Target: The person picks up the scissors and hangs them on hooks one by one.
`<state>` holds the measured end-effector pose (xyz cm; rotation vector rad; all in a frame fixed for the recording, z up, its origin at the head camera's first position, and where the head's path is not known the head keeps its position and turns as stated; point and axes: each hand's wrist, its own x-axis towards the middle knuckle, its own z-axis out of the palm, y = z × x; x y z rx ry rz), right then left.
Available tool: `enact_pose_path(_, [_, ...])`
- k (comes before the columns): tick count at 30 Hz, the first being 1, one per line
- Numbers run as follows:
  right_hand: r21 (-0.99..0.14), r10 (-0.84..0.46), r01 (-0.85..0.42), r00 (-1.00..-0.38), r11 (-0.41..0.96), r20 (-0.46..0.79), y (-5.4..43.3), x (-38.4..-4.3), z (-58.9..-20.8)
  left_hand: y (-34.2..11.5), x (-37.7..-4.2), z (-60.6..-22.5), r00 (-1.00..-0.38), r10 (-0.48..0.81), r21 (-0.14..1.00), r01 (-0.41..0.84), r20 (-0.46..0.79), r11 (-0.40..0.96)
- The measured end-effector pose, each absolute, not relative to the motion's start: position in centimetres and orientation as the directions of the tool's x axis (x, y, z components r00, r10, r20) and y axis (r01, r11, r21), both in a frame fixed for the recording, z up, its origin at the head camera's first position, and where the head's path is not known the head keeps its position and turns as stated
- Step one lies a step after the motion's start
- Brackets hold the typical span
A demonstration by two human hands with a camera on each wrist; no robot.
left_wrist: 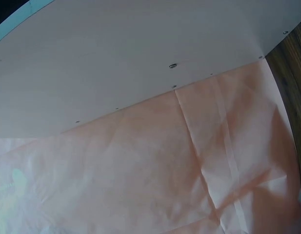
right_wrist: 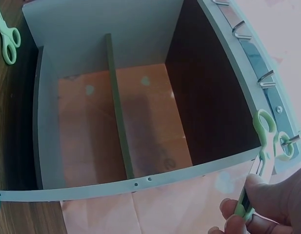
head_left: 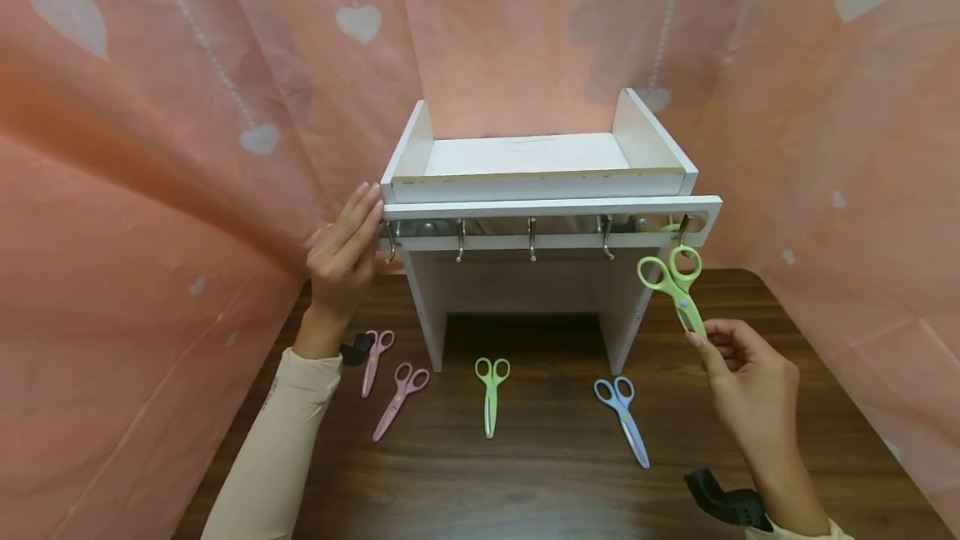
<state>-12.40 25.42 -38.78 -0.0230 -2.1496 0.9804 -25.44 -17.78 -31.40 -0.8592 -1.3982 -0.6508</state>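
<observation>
My right hand (head_left: 750, 382) pinches a pair of green scissors (head_left: 684, 298) near the blade end, handles upward. One finger ring overlaps the rightmost metal hook (head_left: 682, 227); in the right wrist view that hook's tip (right_wrist: 290, 140) shows within the ring. The hook belongs to a row of several on a white rail (head_left: 555, 207) along the front of a white shelf unit (head_left: 431, 290). My left hand (head_left: 347, 244) rests with straight fingers against the rail's left end. The left wrist view shows the unit's side panel (left_wrist: 116, 58), with the hand itself out of sight.
On the dark wooden table (head_left: 525, 498) lie blue scissors (head_left: 624, 419), another green pair (head_left: 491, 398) and two pink pairs, one (head_left: 401, 398) nearer the middle and one (head_left: 375, 361) by the left wrist. A pink curtain (head_left: 510, 48) surrounds the table.
</observation>
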Motion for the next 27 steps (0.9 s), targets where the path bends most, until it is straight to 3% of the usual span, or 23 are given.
enact_pose_path(27, [-0.67, 0.32, -0.249, -0.729, 0.699, 0.605, 25.8, -13.0, -39.9, -17.8, -26.2, -31.5, 0.089, 0.118, -0.14, 0.821, 0.989, 0.553])
